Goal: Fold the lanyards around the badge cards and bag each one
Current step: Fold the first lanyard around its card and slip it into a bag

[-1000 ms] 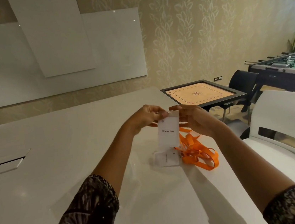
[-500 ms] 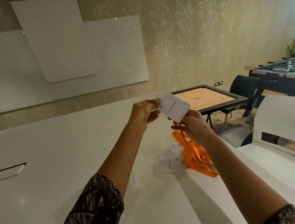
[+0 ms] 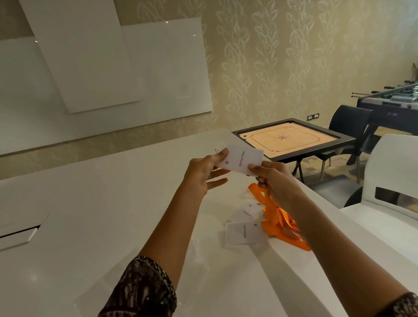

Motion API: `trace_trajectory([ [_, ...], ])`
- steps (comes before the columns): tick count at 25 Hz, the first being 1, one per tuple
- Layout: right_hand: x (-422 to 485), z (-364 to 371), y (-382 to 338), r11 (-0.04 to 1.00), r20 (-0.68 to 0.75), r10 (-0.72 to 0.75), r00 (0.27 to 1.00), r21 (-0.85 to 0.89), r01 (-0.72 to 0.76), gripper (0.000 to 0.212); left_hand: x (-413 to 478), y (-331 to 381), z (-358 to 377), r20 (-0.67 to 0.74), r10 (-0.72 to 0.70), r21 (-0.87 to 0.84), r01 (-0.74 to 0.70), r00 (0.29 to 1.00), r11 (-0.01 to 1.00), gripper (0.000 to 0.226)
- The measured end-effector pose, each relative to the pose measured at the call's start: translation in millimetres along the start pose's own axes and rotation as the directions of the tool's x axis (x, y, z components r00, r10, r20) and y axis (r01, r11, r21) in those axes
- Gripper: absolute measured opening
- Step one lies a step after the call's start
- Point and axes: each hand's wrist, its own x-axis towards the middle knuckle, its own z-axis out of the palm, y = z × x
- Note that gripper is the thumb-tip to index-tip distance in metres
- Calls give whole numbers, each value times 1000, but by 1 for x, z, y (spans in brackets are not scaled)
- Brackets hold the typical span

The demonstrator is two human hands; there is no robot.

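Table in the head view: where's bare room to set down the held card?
Widest bare stretch of the table: between the hatch slot and the left forearm. Also bare beyond the left hand, toward the wall. Crowded: the right edge, where two loose badge cards and the orange lanyards lie beside the right forearm.

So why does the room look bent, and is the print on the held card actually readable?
Head view: the wide lens bows the whiteboard and the glossy table, which shows soft glare; the held badge card is sharp enough to read "Skinny Pete"; print on the nearest lying card is too small.
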Motion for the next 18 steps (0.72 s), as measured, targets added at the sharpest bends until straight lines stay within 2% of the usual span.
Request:
trace_trajectory([
  [2, 0, 1, 1, 998, 30, -13, 999, -60, 15, 28, 0, 2, -3, 73, -39, 57, 35, 997, 998, 39],
  [4, -2, 3, 1, 996, 68, -34, 997, -82, 40, 29, 0, 2, -3, 124, -69, 59, 62, 990, 996, 32],
  [7, -3, 2, 1, 995, 139, -43, 989, -84, 55, 28, 4, 0, -4, 104, -70, -1, 70, 992, 998, 19],
  [9, -2, 1, 5, 958, 149, -77, 986, -262, 114, 29, 8, -1, -9, 55, -79, -50, 82, 995, 995, 18],
  [10, -2, 2, 9, 890, 138, -127, 982, -421, 174, 31, 10, -2, -12, 28, -85, -65, 87, 996, 994, 19],
  [11, -2, 3, 14, 775, 131, -199, 971, -586, 238, 32, 12, -3, -15, 4, -91, -74, 91, 996, 993, 19],
  [13, -7, 6, 25, 473, 158, -353, 922, -820, 322, 34, 16, -5, -20, -32, -103, -72, 100, 994, 992, 19],
  [15, -14, 7, 38, 186, 261, -417, 871, -913, 363, 37, 18, -6, -23, -46, -123, -41, 121, 991, 992, 24],
  [16, -17, 9, 42, 79, 311, -406, 859, -925, 372, 38, 18, -8, -24, -52, -135, -22, 134, 989, 991, 26],
  [18, -23, 14, 47, -43, 388, -375, 842, -914, 402, 39, 18, -11, -25, -85, -143, 19, 145, 986, 989, 29],
])
